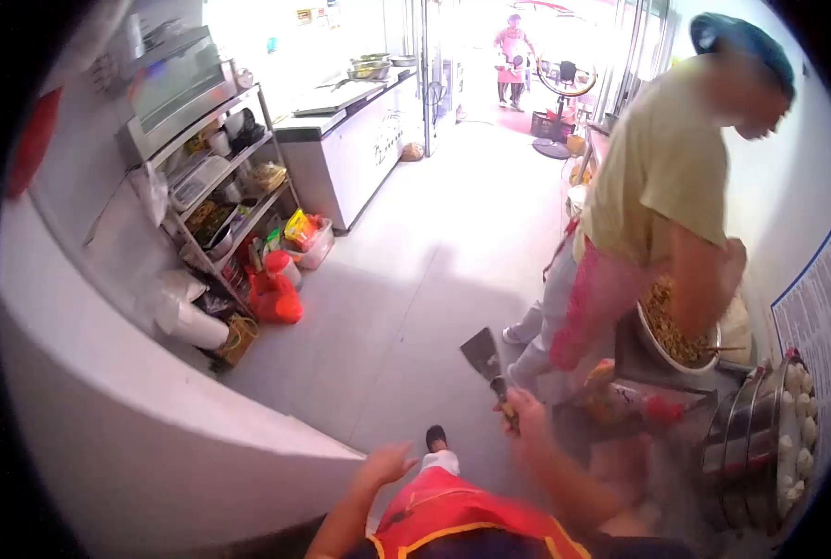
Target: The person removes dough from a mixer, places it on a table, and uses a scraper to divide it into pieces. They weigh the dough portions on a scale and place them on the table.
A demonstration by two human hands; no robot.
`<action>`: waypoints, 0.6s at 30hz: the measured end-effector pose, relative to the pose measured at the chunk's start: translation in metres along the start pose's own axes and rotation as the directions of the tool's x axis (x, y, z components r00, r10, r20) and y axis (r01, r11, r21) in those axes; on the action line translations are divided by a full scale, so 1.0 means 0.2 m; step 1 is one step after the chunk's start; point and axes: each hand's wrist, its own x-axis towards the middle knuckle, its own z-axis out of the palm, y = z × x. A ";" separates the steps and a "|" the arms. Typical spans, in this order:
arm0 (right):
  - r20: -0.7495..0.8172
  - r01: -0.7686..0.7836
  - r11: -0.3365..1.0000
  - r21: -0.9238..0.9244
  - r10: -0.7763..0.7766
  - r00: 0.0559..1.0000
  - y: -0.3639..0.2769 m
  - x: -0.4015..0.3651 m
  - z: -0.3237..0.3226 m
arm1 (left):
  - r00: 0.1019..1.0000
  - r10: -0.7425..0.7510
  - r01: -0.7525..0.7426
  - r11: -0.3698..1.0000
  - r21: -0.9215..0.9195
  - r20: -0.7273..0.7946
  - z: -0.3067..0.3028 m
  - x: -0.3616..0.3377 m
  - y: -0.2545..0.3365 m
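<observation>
My right hand (525, 417) is closed around the handle of a metal scraper (481, 354). Its wide flat blade points up and away from me, above the grey floor. On the other side, my left hand (390, 463) hangs beside my red apron (448, 498) with yellow trim. Its fingers look loosely stretched and I see nothing in them. One dark shoe (436, 438) shows beyond the apron.
At right a co-worker (658, 168) leans over a large bowl of chopped filling (653, 321). Stacked steamer trays (751, 447) hold several white buns. Shelves (220, 186), a red bag (276, 298) and a counter (341, 149) stand left. Another person (512, 56) is far back.
</observation>
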 end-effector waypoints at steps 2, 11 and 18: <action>-0.041 0.065 0.997 0.037 -0.064 0.997 -0.16 0.27 0.09 | 0.999 0.025 -0.026 0.998 -0.059 -0.026 -0.32 0.27 0.07; -0.172 0.089 0.977 0.191 -0.056 0.984 -0.70 1.31 0.35 | 0.968 0.251 -0.252 0.967 -0.026 -0.030 -0.92 1.36 -0.13; -0.255 0.119 0.942 0.315 -0.038 0.966 -0.94 2.32 0.30 | 0.989 0.130 -0.139 0.983 -0.121 -0.076 -1.22 2.03 -0.63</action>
